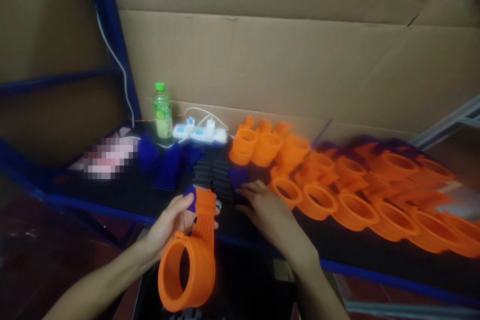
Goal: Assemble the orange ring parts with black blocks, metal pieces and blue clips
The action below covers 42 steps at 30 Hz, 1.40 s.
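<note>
My left hand [174, 222] is closed around the upper end of an orange plastic part [208, 255], which has a large round ring at its lower end. A small dark blue piece [191, 198] sits at the part's top, under my left thumb. My right hand [262, 205] is over the dark tabletop, its fingers apart and bent. Its fingertips are beside a flat blue piece [237, 178]; whether they touch it I cannot tell. Just left of that piece lie stacks of black ribbed parts [212, 177].
Several more orange ring parts [318, 202] stand in rows along the right. Flat blue pieces [167, 167] lie to the left. Behind them are a green-capped bottle [162, 112] and white power strips [200, 132] with cables. A cardboard wall [262, 60] closes off the back.
</note>
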Available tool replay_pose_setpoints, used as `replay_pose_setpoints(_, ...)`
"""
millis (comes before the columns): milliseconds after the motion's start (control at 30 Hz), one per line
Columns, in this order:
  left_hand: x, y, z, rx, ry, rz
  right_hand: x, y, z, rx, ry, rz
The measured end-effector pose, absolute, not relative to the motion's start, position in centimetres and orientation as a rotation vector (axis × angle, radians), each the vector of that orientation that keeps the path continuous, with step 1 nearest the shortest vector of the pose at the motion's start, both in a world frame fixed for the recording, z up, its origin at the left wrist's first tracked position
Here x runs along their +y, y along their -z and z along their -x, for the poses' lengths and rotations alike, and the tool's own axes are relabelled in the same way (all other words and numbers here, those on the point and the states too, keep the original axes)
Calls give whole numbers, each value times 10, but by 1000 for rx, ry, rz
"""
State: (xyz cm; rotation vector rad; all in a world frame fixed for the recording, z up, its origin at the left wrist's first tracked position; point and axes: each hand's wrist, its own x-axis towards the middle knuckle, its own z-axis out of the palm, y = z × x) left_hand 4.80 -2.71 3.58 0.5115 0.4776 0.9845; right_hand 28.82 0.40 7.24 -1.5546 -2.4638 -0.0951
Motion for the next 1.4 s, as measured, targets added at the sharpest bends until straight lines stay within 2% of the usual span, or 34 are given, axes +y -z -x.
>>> replay_pose_setpoints(233, -27, -35, -48, 400, -984, -538, 5, -70, -284, -2434, 279, 1556)
replay_pose_setpoints(367, -26, -35, -50, 355, -1076, -527, -3, -80, -281, -1976, 379, 1347)
replay_pose_setpoints(433, -26, -35, -51, 365, -1112, -509, -10, -85, -276, -1700, 177, 1182)
replay_pose_setpoints(633, -28, -36, -56, 440, -1211, -593, -21, -92, -262, -1187, -1049, 911)
replay_pose_setpoints(733, -27, -35, -58, 481, -1299, -637, -16, -92, -256, -1099, -1230, 894)
replay_pose_setpoints(1000, -26, -38, -59, 505, -1376, -663, -16, -84, -247, -1511, -1303, 1029)
replay_pose_setpoints(1167, -26, -39, -58, 540, -1404, -630, -16, -82, -247, -1851, -921, 1073)
replay_pose_setpoints(1400, -25, -36, -54, 580, -1404, -645, -19, -79, -243, -2083, -657, 1170)
